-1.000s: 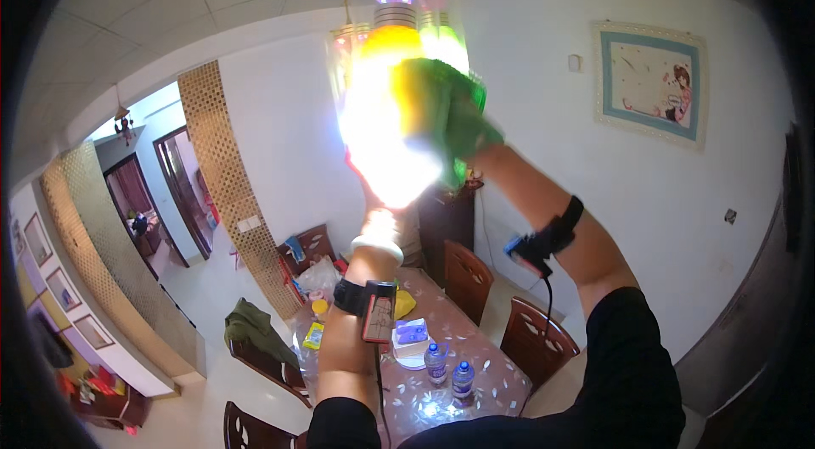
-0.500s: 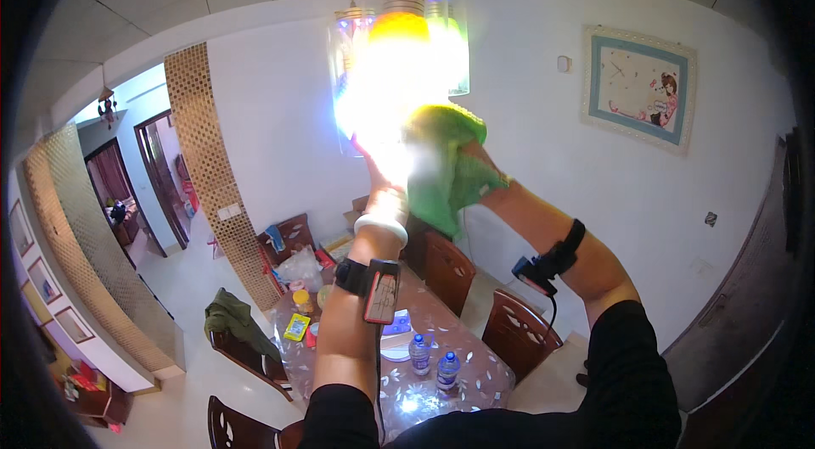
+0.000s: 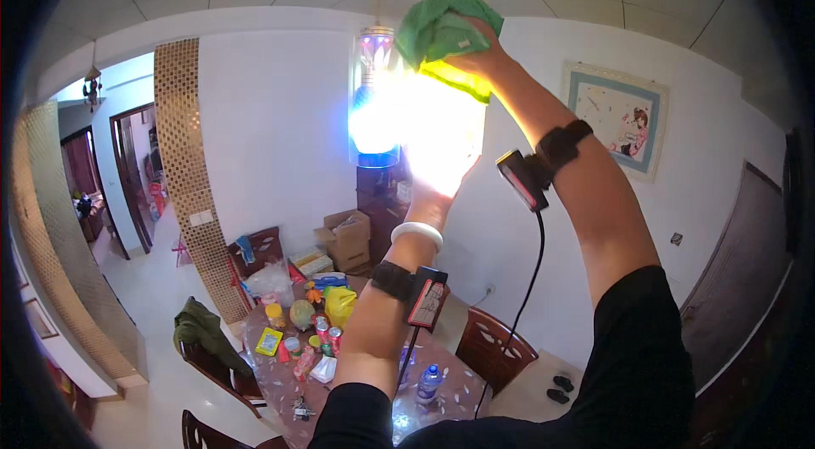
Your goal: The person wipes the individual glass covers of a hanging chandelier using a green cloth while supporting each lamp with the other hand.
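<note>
A lit pendant lamp [image 3: 446, 122] with a clear glass shade hangs in front of me, its middle washed out by glare. High on the lamp, my right hand [image 3: 482, 48] is closed on a green cloth [image 3: 437, 29], pressing it against the shade's upper part. My left hand [image 3: 437, 190] holds the same lamp from below at its lower end; the glare hides most of its fingers. A second pendant lamp [image 3: 375, 97], glowing blue-white, hangs just to the left, apart from both hands.
Below stands a dining table [image 3: 276, 385] bearing a water bottle [image 3: 429, 384], cans, a yellow bag [image 3: 340, 306] and other packages. Wooden chairs [image 3: 495, 351] surround it. Cardboard boxes [image 3: 346, 241] sit beyond. A framed clock [image 3: 618, 118] hangs on the right wall.
The cloth in my right hand has gone from low beside the lamp to its upper part. My left hand stays at the lamp's lower end. The view has shifted, separating the lamps.
</note>
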Tool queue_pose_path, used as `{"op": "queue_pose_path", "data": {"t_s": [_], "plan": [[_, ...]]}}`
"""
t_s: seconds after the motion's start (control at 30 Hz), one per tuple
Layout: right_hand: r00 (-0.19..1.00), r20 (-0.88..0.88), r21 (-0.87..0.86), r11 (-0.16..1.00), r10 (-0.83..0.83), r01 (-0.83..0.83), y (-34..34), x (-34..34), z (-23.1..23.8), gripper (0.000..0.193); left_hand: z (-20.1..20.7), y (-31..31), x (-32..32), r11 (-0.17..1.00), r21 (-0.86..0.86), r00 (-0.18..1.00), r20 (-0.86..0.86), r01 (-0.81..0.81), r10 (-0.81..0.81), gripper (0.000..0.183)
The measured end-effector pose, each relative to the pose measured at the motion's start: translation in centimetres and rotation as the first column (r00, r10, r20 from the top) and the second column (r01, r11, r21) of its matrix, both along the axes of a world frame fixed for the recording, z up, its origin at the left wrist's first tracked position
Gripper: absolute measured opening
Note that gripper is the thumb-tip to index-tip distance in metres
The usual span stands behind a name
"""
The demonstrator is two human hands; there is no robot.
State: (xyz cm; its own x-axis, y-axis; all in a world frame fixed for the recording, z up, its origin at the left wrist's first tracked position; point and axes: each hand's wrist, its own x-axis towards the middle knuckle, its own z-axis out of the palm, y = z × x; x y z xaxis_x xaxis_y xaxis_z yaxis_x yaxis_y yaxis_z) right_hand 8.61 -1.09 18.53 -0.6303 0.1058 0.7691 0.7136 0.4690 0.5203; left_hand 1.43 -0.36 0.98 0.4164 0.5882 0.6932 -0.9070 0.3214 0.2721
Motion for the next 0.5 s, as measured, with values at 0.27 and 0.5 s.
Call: {"op": "queue_pose_path", "data": {"t_s": [0.27,0.5], "plan": [[0.969,0.161,-0.111,0.972,-0.187,0.206,-2.0,-2.5,-2.8,0.021,-1.1,2.0,1.5,0.994,0.003,0.985,0.136,0.109,-0.108,0.058],[0.793,0.555,-0.203,0.884,-0.251,0.421,-3.1,-4.7,-7.6,0.020,-1.5,2.4,2.2,0.996,0.028,0.991,0.105,0.086,-0.088,0.060]]}}
